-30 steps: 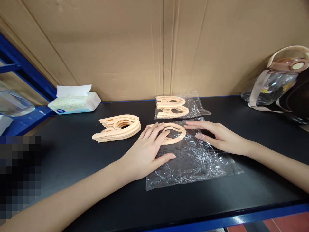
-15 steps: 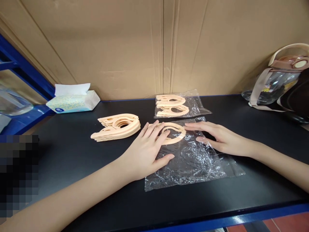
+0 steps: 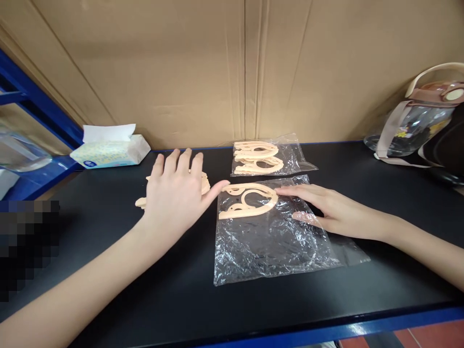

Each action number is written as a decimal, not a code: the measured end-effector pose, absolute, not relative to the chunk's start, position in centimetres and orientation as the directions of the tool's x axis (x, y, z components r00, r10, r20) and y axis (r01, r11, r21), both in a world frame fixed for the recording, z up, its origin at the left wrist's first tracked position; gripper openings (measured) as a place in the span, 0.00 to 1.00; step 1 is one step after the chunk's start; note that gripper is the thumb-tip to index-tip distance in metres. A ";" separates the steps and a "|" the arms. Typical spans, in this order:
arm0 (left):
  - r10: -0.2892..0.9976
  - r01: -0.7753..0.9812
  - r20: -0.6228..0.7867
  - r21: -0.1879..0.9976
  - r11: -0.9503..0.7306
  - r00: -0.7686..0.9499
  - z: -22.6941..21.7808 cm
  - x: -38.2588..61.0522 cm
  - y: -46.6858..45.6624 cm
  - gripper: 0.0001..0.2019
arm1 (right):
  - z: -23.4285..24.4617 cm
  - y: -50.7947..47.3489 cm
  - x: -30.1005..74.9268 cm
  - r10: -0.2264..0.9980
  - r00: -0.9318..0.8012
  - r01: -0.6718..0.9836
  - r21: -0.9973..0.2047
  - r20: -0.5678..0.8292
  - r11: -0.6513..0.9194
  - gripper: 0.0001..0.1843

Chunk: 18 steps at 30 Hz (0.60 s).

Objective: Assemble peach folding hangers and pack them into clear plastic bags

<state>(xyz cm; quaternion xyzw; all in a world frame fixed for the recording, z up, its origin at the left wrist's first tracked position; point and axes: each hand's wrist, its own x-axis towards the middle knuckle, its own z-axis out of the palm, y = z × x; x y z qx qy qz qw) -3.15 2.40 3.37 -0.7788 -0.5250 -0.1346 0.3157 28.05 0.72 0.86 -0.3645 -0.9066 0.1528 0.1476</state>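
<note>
A peach plastic hanger piece [image 3: 250, 201] lies at the top of a clear plastic bag [image 3: 275, 237] on the black table [image 3: 181, 285]. My right hand [image 3: 326, 212] rests flat on the bag just right of the piece, fingers spread and open. My left hand [image 3: 177, 193] hovers open, fingers stretched, over a stack of peach hanger pieces [image 3: 205, 181], which it mostly hides. A second clear bag with peach pieces [image 3: 258, 158] lies behind.
A tissue box [image 3: 110, 147] sits at the back left near a blue shelf frame [image 3: 36, 104]. A water jug with a strap [image 3: 416, 121] stands at the back right. Cardboard [image 3: 232, 67] walls the back. The table's blue front edge [image 3: 326, 331] runs below.
My left hand has lifted off the peach piece in the bag and moved left over the loose stack. My right hand stays on the bag.
</note>
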 end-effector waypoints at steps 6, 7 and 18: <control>0.848 0.903 0.404 -0.392 -0.176 0.341 1.8 -4.4 3.9 0.30 | 0.9 0.7 28.2 0.707 -0.697 0.630 -0.371 0.118 0.682 0.30; 0.847 0.903 0.407 -0.393 -0.176 0.342 1.8 -4.3 3.9 0.30 | 0.9 0.7 28.1 0.707 -0.697 0.630 -0.372 0.116 0.682 0.30; 0.798 0.850 0.426 -0.491 -0.191 0.425 2.4 -4.0 3.5 0.31 | 1.0 0.7 28.1 0.715 -0.689 0.630 -0.388 0.122 0.673 0.30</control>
